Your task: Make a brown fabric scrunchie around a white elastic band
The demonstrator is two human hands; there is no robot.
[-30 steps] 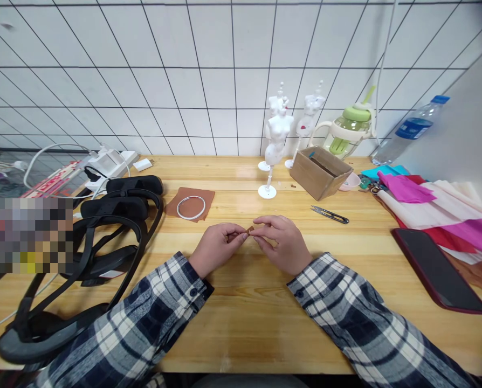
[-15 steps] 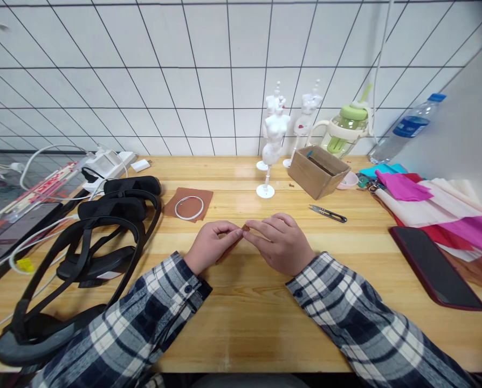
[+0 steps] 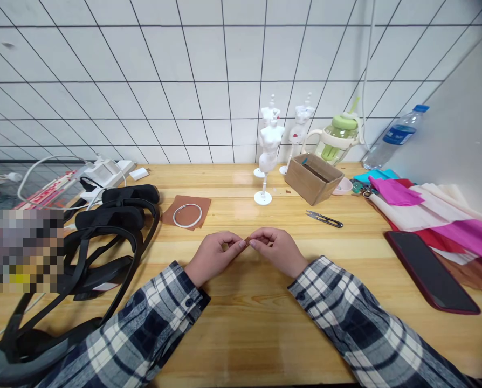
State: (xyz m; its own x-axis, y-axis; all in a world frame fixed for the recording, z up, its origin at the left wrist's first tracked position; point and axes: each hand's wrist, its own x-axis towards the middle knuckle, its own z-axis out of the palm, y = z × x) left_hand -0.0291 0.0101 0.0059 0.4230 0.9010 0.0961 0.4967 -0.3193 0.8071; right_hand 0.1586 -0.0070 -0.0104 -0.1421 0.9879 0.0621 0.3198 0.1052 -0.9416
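Between my two hands is a small piece of brown fabric [image 3: 247, 241], mostly covered by the fingers. My left hand [image 3: 217, 254] pinches its left end between thumb and forefinger. From the other side my right hand [image 3: 279, 249] pinches it with thumb and fingertips. Both hands are just above the table [image 3: 241, 323], fingertips almost meeting. Beyond my left hand lies a larger brown cloth [image 3: 204, 207] with a pale ring [image 3: 177, 222] on it. Thread snips [image 3: 325, 219] rest past my right hand.
White mini mannequins [image 3: 269, 148] stand near the tiled wall, beside an open cardboard box [image 3: 311, 183], a green-lidded cup [image 3: 342, 134] and a water bottle [image 3: 398, 134]. A black headset [image 3: 115, 269] sits at left. Coloured fabrics [image 3: 439, 210] and a phone [image 3: 431, 272] lie at right.
My right hand has turned, its fingers curling from stretched out into a pinch on the brown fabric. My left hand keeps its pinch. The view has tilted up slightly.
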